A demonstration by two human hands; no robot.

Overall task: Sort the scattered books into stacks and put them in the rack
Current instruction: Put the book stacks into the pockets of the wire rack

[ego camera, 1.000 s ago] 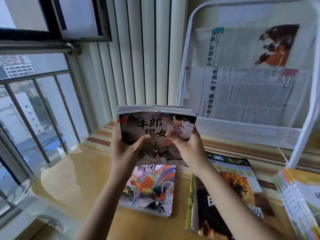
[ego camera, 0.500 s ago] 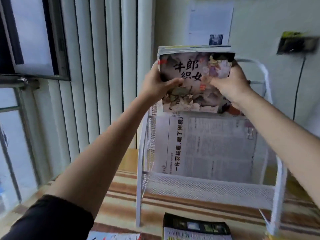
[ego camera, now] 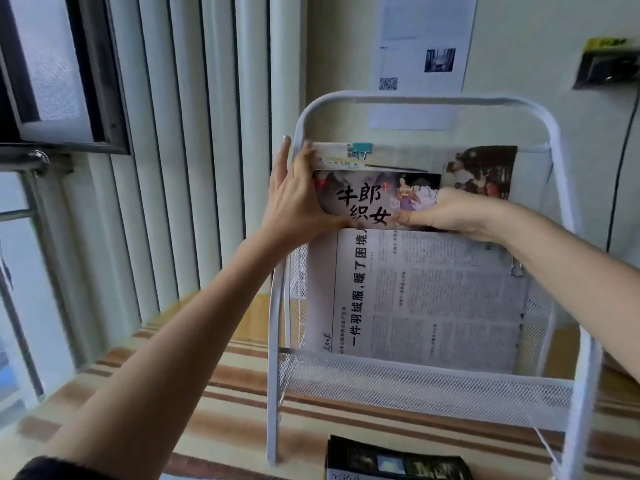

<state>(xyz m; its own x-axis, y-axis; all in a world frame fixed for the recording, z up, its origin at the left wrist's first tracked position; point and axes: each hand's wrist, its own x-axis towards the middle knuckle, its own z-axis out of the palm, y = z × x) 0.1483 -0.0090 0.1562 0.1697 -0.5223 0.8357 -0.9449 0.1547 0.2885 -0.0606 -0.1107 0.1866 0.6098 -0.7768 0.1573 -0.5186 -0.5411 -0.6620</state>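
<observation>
Rack [ego camera: 568,188] first, since it's the biggest thing going: white metal frame with mesh pockets, filling the centre and right of the frame. The lower pocket has a big newspaper [ego camera: 429,299] standing in it, and the upper pocket has another paper with a teal clip [ego camera: 362,147] on its top edge.

Next down, the stack of books [ego camera: 377,199] I'm watching. It sits just above the middle of the frame, between both hands, partway down into the upper pocket, so only the top half of the front cover shows. Its long axis runs left to right, in line with the pocket, cover facing me.

Left hand [ego camera: 294,199] is on the stack's left edge, thumb hooked under the cover, the other fingers straight up against the rack's side bar. Right hand [ego camera: 450,213] is curled onto the right end, thumb pinching the front. Both are about equally close, one per end, so I'd say the drop goes straight down.

Smallest bit: one dark book [ego camera: 394,462] lies on the striped table [ego camera: 242,375] at the bottom edge, not yet racked.
</observation>
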